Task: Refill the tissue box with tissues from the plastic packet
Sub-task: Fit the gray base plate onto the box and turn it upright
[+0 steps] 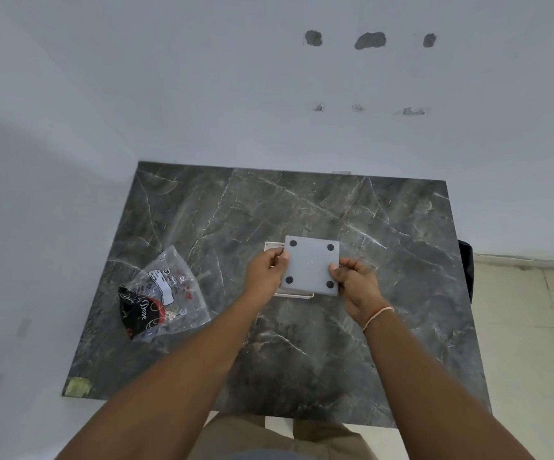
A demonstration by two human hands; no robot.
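Note:
A grey square panel (pixel 311 265) with a black round foot at each corner, the bottom plate of the tissue box, is held flat just above the white box body (pixel 294 294). My left hand (pixel 266 272) grips its left edge and my right hand (pixel 355 283) grips its right edge. Only thin white edges of the box body show behind and below the panel. The clear plastic packet (pixel 166 293), with black and red print, lies crumpled on the table to the left of my hands. Whether tissues are in the box is hidden.
The dark marble table (pixel 385 227) stands against a white wall. A piece of tape (pixel 77 386) sticks at its near left corner. A black object (pixel 465 270) hangs off the right edge. Tiled floor lies to the right.

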